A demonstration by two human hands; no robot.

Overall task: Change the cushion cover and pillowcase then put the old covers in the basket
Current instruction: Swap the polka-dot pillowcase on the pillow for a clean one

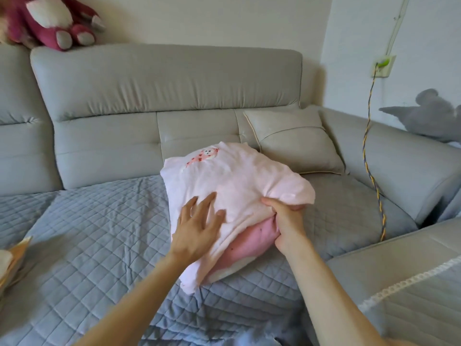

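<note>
A pale pink pillowcase (232,181) with a small cartoon patch covers most of a pillow lying on the sofa seat. At its near open end a darker pink inner pillow (252,243) sticks out. My left hand (197,226) lies flat on the pillowcase with fingers spread. My right hand (287,221) is closed on the pillowcase's open edge at the right, fingers tucked between cover and pillow. A grey cushion (294,143) with light piping leans in the sofa corner behind the pillow.
The grey sofa (159,86) has a quilted blue seat cover (94,233). A pink plush toy (50,21) sits on the backrest at the left, a grey plush (431,116) at the right. A braided cable (371,176) hangs from a wall socket. Fabric items (12,260) lie at the left edge.
</note>
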